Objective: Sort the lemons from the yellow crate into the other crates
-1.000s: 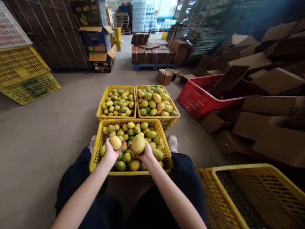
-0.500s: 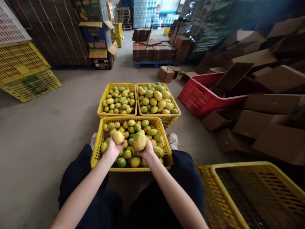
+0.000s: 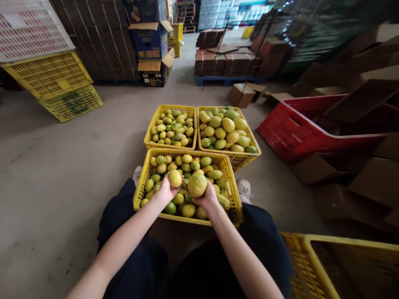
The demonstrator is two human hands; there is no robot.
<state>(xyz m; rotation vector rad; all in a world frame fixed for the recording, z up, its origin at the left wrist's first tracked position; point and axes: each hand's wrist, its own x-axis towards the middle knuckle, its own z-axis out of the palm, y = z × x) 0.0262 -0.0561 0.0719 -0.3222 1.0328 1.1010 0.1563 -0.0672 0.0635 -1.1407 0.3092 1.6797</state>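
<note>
My left hand (image 3: 168, 190) holds a small round yellow fruit (image 3: 175, 179). In my right hand (image 3: 208, 197) is a larger green-yellow fruit (image 3: 197, 185). Both hands are over the near yellow crate (image 3: 235, 199), which holds many yellow and green fruits. Behind it stand two more yellow crates: the back left one (image 3: 147, 132) has smaller fruits, and the back right one (image 3: 256, 145) is heaped with larger ones.
A red crate (image 3: 282, 132) lies among cardboard boxes (image 3: 377, 178) on the right. Another yellow crate (image 3: 299, 261) is at the lower right. Stacked crates (image 3: 59, 77) lean at the left. Beyond is a pallet of flattened cardboard (image 3: 224, 64).
The view has turned left, so the crates and both hands appear further right. Both hands still hold their fruits, and they stay over the near crate.
</note>
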